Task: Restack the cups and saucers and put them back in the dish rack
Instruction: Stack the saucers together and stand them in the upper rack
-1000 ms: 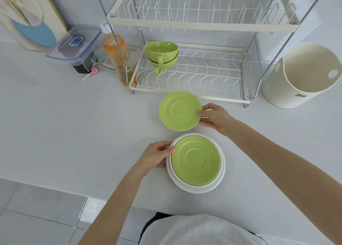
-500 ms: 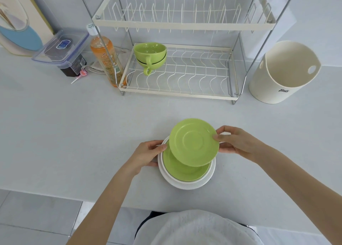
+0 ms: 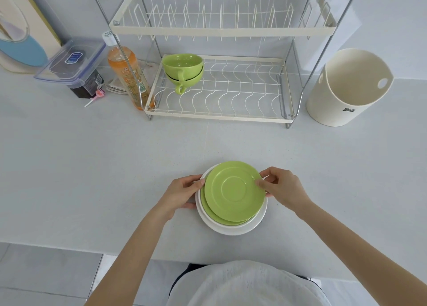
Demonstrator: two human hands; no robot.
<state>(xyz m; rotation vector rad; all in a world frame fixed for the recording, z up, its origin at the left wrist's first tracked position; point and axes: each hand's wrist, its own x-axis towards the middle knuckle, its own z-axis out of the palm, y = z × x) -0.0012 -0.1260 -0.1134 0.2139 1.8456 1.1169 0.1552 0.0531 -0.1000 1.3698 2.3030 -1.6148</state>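
A stack of saucers sits on the counter near its front edge: white saucers point(image 3: 233, 228) at the bottom, a green saucer point(image 3: 209, 210) on them. My right hand point(image 3: 283, 188) pinches the right rim of a top green saucer point(image 3: 234, 190), which lies slightly askew over the stack. My left hand point(image 3: 181, 191) grips the stack's left edge. Two nested green cups point(image 3: 183, 69) stand in the back left corner of the dish rack's point(image 3: 217, 116) lower shelf.
An orange bottle point(image 3: 128, 74) and a clear lidded container point(image 3: 72, 63) stand left of the rack. A cream round bin point(image 3: 349, 86) stands to its right. The rack's upper shelf point(image 3: 221, 31) holds nothing. The counter's front edge runs just below the stack.
My right hand carried the green saucer from the counter in front of the rack back onto the stack and lowered it. My left hand stayed on the stack's left edge.
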